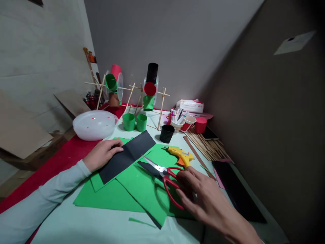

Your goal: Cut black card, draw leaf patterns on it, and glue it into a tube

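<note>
Red-handled scissors (pixel 165 178), blades parted and pointing away from the wearer, lying on overlapping green paper sheets (pixel 132 189) at the middle of the table (pixel 76 223). Right hand (pixel 203 196) resting on the scissor handles, fingers loosely curled over the red loops, not clearly threaded through them. Just left of the scissors, a black paper strip (pixel 127 156) lying slantwise across the green sheets, pinned flat under the left hand (pixel 103 154), fingers held together on its near-left edge, pale sleeve trailing back. Just beyond the scissors, a yellow glue gun (pixel 181 156) on its side. Farther back from the scissors, a black cup (pixel 167 133), two green cups (pixel 134 122), and a white bowl (pixel 94 124) off to the left. Behind those, a wooden stick frame (pixel 132 93) carrying green, red and black cups. Back right of the scissors, a bundle of wooden sticks (pixel 208 145) and a cup of markers (pixel 177 122).
</note>
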`<state>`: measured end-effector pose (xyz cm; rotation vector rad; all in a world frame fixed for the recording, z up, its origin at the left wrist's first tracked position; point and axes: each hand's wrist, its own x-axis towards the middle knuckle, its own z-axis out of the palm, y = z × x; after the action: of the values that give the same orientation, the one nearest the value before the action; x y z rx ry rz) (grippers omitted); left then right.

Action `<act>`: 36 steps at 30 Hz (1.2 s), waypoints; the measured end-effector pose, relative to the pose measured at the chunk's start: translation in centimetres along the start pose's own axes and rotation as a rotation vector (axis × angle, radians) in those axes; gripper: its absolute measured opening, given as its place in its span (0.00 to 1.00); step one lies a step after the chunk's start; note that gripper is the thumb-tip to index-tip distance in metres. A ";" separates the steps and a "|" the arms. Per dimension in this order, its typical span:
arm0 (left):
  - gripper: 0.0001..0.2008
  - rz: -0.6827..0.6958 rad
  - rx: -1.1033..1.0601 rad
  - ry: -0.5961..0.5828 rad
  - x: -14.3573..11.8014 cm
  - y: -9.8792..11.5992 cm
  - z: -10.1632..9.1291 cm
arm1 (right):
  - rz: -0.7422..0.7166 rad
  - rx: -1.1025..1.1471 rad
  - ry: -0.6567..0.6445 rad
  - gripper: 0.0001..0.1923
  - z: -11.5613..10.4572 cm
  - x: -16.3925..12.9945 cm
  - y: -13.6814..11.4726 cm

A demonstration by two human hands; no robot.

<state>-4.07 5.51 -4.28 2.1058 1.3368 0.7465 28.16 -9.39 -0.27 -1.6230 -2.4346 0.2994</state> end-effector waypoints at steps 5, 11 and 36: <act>0.13 -0.002 -0.058 0.091 -0.2 0.6 -0.3 | 0.157 0.100 0.185 0.09 -1.2 -2.0 2.2; 0.13 -0.040 -0.234 0.144 -0.4 1.9 -1.2 | 0.462 -0.292 0.210 0.14 -1.4 -3.0 6.1; 0.20 -0.361 -1.027 -0.058 -0.8 2.0 1.3 | -0.198 0.084 -0.201 0.30 3.5 2.7 -4.6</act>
<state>-2.18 3.83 -3.99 1.0359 0.9354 0.9266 22.08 -8.88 -2.25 -1.3638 -2.6646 0.5478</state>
